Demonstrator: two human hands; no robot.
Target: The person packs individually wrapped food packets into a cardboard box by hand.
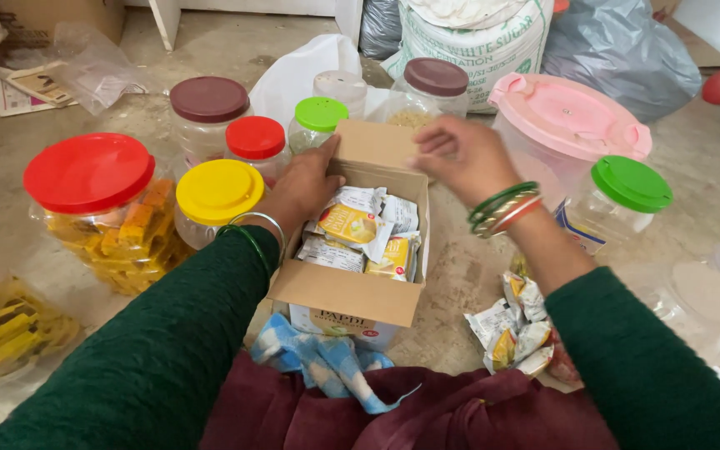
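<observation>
Box: an open brown cardboard box [352, 292] sits on the floor, right in front of the person.
Packets: small shiny snack packets [360, 229] lie in a heap inside the box. More packets [514, 333] lie on the floor to the right of the box.
Left hand [306, 183]: it rests on the left wall of the box, fingers dipping in. I cannot tell if its grip holds a packet.
Right hand [460, 154]: it hovers over the back flap of the box, fingers curled loosely, holding nothing.
How they handle: the packets look light, soft and crinkly, maybe slippery. Pinch one by its flat edge.
Jars: a yellow-lid jar [218, 196] stands just left of the box.
</observation>
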